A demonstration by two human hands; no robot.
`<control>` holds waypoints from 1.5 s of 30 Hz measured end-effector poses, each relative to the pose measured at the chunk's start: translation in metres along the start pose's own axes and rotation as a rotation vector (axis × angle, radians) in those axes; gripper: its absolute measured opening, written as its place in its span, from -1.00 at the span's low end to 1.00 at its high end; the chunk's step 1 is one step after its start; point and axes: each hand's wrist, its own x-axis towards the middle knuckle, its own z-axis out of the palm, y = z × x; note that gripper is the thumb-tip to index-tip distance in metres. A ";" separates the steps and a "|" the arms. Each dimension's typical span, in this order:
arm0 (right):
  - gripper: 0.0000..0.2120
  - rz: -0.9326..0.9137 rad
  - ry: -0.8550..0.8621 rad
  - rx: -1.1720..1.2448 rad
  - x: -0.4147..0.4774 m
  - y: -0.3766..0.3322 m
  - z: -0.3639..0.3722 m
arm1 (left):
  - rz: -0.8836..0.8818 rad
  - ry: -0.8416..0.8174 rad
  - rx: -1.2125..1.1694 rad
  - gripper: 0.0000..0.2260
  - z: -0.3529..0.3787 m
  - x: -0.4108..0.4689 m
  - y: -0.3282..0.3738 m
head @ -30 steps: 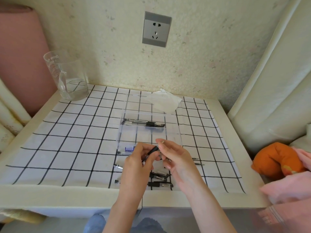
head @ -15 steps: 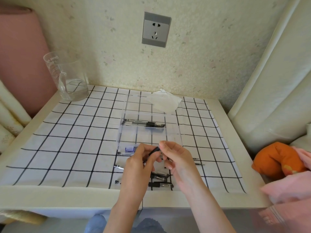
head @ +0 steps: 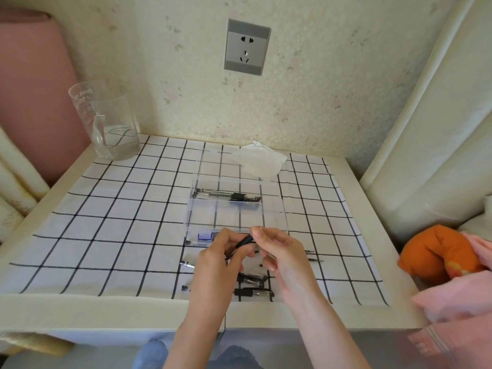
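Left hand (head: pixel 217 258) pinches black pen (head: pixel 243 242) at its lower barrel | right hand (head: pixel 278 253) pinches its raised end | pen tilted, bridging both grips | held above checked cloth (head: pixel 106 222), just in front of clear box (head: pixel 274 209)

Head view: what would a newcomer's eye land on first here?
First, the two hands at the near middle: the left hand and right hand hold a black pen between them, above loose pen parts on the checked cloth. Just behind stands a clear box with pens at its far end. A grey socket on the wall and a glass jug at the far left corner also stand out.
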 end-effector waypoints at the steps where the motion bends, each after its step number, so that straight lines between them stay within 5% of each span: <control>1: -0.82 -0.003 -0.002 -0.003 0.000 0.000 -0.001 | -0.002 -0.007 -0.008 -0.87 0.000 0.000 0.000; 5: -0.83 -0.076 -0.005 -0.156 -0.003 -0.006 -0.010 | -0.020 -0.025 -0.050 -0.92 0.000 0.000 0.000; 11: -0.93 -0.187 -0.037 -0.831 -0.012 0.012 -0.037 | -0.010 0.046 -0.046 -0.89 -0.003 0.001 -0.004; 14: -0.92 -0.190 -0.029 -0.941 -0.014 0.024 -0.038 | -0.008 0.042 -0.042 -0.90 -0.001 0.002 -0.003; 29: -0.94 -0.287 0.047 -0.798 -0.011 0.027 -0.039 | 0.000 0.037 -0.015 -0.90 -0.004 0.002 -0.004; 36: -0.86 -0.209 -0.073 -0.281 -0.004 -0.014 -0.036 | 0.006 0.013 0.009 -0.88 -0.005 0.001 -0.004; 45: -0.81 -0.473 -0.033 -0.459 0.014 -0.038 -0.013 | 0.021 0.028 -0.008 -0.84 -0.005 0.002 -0.004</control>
